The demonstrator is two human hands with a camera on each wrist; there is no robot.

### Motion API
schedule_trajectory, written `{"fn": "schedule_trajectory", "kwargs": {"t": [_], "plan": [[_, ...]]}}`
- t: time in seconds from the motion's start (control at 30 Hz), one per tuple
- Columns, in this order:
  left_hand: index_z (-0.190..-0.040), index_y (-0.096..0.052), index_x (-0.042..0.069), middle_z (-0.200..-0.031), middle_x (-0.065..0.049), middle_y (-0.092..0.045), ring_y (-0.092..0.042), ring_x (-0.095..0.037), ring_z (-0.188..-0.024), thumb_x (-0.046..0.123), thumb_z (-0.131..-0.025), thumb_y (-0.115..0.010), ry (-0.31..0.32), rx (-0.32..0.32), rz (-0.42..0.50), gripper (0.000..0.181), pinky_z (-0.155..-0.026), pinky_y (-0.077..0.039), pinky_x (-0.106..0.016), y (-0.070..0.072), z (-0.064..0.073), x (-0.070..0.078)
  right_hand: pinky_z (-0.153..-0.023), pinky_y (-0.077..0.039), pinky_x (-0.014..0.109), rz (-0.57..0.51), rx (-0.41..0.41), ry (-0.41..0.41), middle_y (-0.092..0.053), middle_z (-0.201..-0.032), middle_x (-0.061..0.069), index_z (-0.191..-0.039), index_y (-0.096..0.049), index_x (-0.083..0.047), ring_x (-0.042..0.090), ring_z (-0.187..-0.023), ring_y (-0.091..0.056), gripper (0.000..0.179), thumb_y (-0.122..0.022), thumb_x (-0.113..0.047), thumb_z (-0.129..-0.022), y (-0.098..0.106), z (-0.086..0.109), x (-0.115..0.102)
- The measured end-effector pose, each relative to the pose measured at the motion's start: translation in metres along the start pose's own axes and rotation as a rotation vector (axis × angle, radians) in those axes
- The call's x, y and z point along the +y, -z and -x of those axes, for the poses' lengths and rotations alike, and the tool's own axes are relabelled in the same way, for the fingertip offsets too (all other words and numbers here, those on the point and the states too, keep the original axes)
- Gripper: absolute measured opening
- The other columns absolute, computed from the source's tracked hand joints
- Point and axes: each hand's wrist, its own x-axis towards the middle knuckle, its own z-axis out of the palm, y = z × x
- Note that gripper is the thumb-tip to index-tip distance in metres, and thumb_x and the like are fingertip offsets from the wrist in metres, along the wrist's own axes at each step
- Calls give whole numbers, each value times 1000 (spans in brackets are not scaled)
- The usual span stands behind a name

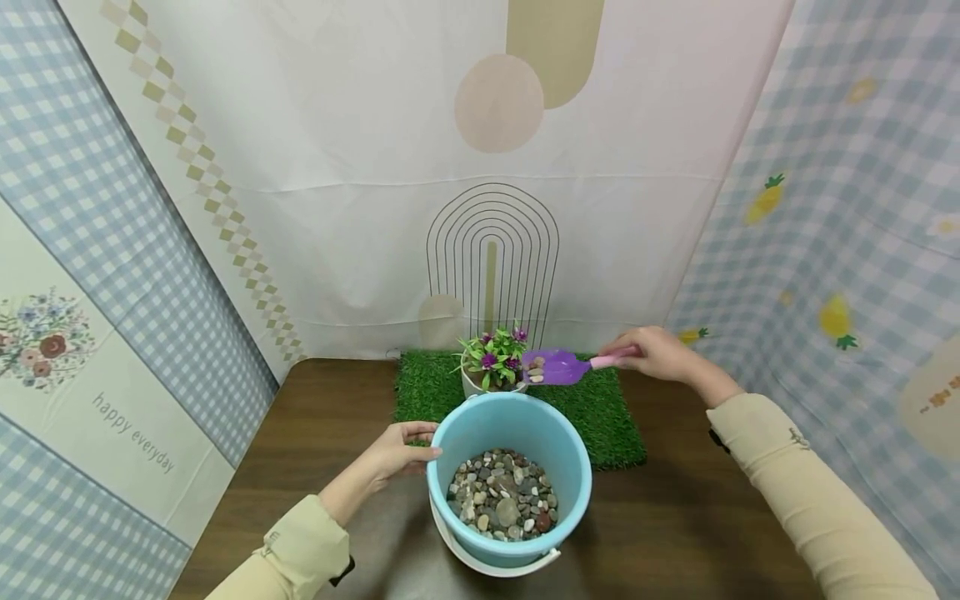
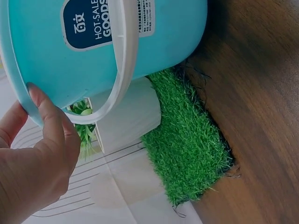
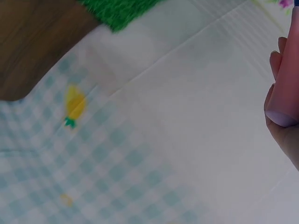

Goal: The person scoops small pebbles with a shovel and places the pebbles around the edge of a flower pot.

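Note:
My right hand (image 1: 651, 353) grips the pink handle (image 3: 288, 70) of a purple trowel (image 1: 564, 367). Several pebbles (image 1: 536, 372) lie on the trowel's blade, which is held over the right edge of a potted plant (image 1: 495, 357) with purple flowers. My left hand (image 1: 397, 454) pinches the rim of a light blue bucket (image 1: 577, 454), thumb on one side and fingers on the other, as the left wrist view (image 2: 39, 140) shows. Inside the bucket lies a bed of mixed pebbles (image 1: 502, 496). The bucket's front hides much of the white pot (image 2: 131, 116).
A green artificial grass mat (image 1: 600, 417) lies under the pot on the brown wooden table (image 1: 322, 417). The bucket's white handle (image 1: 495, 569) hangs down at its front. A printed cloth (image 1: 360, 250) hangs behind, with checked cloths at both sides.

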Motion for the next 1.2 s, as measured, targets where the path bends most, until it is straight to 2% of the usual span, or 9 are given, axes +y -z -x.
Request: {"fn": "schedule_trajectory", "kwargs": {"t": [0.17, 0.4, 0.63, 0.73, 0.8, 0.9, 1.0, 1.2], "plan": [[-131, -47, -9, -118, -21, -55, -69, -23, -86, -1, -86, -64, 5, 5, -4, 49, -74, -62, -31, 0, -1, 0, -61, -50, 26, -44, -44, -82, -71, -98, 15, -104, -72, -3, 12, -70, -59, 20, -66, -3, -85, 7, -1, 19], [-131, -47, -8, -116, -19, -55, -69, -21, -84, 0, -86, -64, 5, -8, -5, 49, -73, -62, -30, 1, 0, -2, -66, -53, 33, -90, -53, -143, -69, -100, 22, -105, -70, 4, 19, -76, -62, 21, -65, -4, -86, 6, -4, 44], [-132, -47, -5, -112, -13, -57, -67, -16, -84, 3, -87, -64, 42, -20, 35, 49, -73, -62, -29, 4, -1, -3, -61, -49, 28, -99, -50, -230, -68, -101, 25, -108, -68, 6, 18, -70, -59, 24, -65, -3, -86, -5, -12, 62], [-133, -47, -5, -109, -9, -57, -68, -15, -84, 4, -88, -64, 45, -31, 36, 49, -72, -62, -29, 4, -2, -3, -60, -49, 28, -90, -44, -256, -69, -99, 24, -107, -68, 5, 16, -68, -58, 24, -65, -7, -87, -11, -17, 65], [-133, -47, -5, -107, -8, -57, -68, -14, -83, 4, -88, -64, 45, -36, 37, 49, -72, -62, -28, 4, -2, -3, -62, -52, 33, -99, -39, -287, -69, -100, 25, -108, -68, 5, 20, -70, -60, 25, -64, -11, -89, -15, -20, 66], [-133, -47, -4, -106, -7, -57, -67, -13, -82, 4, -89, -63, 46, -33, 43, 48, -71, -62, -27, 3, -3, -4, -72, -56, 43, -121, -41, -353, -67, -106, 26, -110, -67, 4, 30, -82, -64, 30, -62, -19, -92, -18, -26, 66], [-134, -47, -4, -105, -7, -56, -67, -12, -81, 4, -88, -64, 52, -20, 56, 49, -70, -62, -26, 2, -3, -3, -78, -55, 49, -127, -50, -400, -64, -112, 26, -113, -66, 3, 38, -93, -63, 31, -60, -19, -93, -23, -35, 64], [-134, -47, -5, -107, -8, -56, -66, -10, -76, 4, -87, -65, 60, 2, 71, 51, -67, -62, -25, 3, -2, -5, -83, -56, 49, -75, -74, -406, -66, -110, 25, -112, -67, 3, 40, -97, -62, 29, -61, -18, -93, -42, -60, 50]]}}
